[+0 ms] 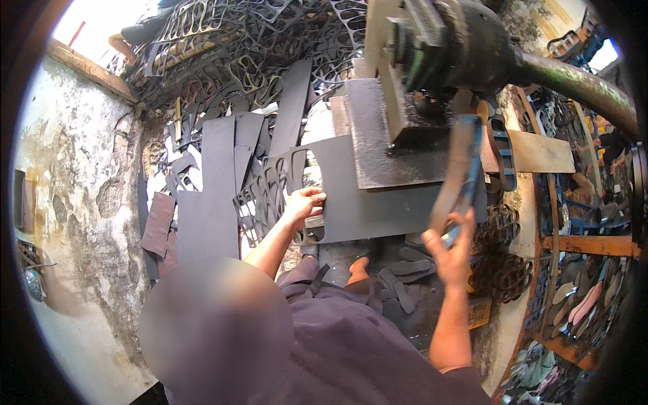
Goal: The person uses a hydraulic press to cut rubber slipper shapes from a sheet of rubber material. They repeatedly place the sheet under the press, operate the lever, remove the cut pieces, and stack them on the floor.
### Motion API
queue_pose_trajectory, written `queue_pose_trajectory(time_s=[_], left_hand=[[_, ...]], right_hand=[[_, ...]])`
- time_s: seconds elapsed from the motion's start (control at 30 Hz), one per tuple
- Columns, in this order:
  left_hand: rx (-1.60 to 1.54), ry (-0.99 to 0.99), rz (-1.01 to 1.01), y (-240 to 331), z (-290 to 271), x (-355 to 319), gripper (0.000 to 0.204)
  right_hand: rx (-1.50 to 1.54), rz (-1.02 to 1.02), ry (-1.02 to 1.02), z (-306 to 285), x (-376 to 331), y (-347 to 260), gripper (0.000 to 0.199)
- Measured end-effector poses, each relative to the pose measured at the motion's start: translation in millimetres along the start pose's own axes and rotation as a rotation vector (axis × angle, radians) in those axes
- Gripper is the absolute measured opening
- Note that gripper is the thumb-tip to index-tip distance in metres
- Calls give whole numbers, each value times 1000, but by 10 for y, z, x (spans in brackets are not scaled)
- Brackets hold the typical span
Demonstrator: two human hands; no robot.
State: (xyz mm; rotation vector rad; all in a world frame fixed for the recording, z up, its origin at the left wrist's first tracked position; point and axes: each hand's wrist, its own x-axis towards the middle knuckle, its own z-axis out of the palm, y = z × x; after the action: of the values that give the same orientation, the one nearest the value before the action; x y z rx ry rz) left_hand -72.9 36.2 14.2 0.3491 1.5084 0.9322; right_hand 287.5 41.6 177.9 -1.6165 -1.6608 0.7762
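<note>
A dark, flat sheet (378,212) lies under the press, its left part cut through with several sole-shaped holes. My left hand (307,204) grips the sheet beside these cut-outs, fingers bent over its edge. At the right, my right hand (451,253) is closed around the lower end of a sole-shaped cutting die (453,179). The die is a long loop with a brown side and a blue side, blurred by motion, and is held above the right part of the sheet. A thick metal plate (405,169) of the press covers part of the sheet.
The heavy press head and its round arm (574,77) overhang the upper right. Cut-out scrap sheets (250,74) pile up at the back. Long dark strips (209,189) stand at left. Loose soles (405,277) lie on the floor near my feet. A shelf (587,246) holds more soles at right.
</note>
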Motion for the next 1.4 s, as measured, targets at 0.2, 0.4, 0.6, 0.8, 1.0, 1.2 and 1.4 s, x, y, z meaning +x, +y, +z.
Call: queue_pose_trajectory(time_s=[0.2, 0.4, 0.6, 0.8, 1.0, 1.2, 1.4], left_hand=[[-128, -236, 10, -110, -194, 181, 24], [-156, -245, -39, -56, -183, 114, 35], [-195, -255, -45, -133, -206, 160, 35], [-156, -333, 2, -106, -262, 161, 41], [-88, -389, 42, 9, -127, 124, 51], [-102, -397, 20, 203, 397, 303, 64], [247, 0, 507, 297, 524, 533, 55]], right_hand=[[26, -177, -145, 1578, -504, -463, 50], [-306, -205, 7, 2338, -492, -135, 53], [-319, -238, 0, 2373, -513, -128, 53], [-311, -191, -23, 2391, -508, -165, 54], [-233, -125, 27, 2258, -510, -118, 56], [-506, -6, 15, 1532, -565, 666, 62], [-714, 145, -15, 1276, -228, 903, 64]])
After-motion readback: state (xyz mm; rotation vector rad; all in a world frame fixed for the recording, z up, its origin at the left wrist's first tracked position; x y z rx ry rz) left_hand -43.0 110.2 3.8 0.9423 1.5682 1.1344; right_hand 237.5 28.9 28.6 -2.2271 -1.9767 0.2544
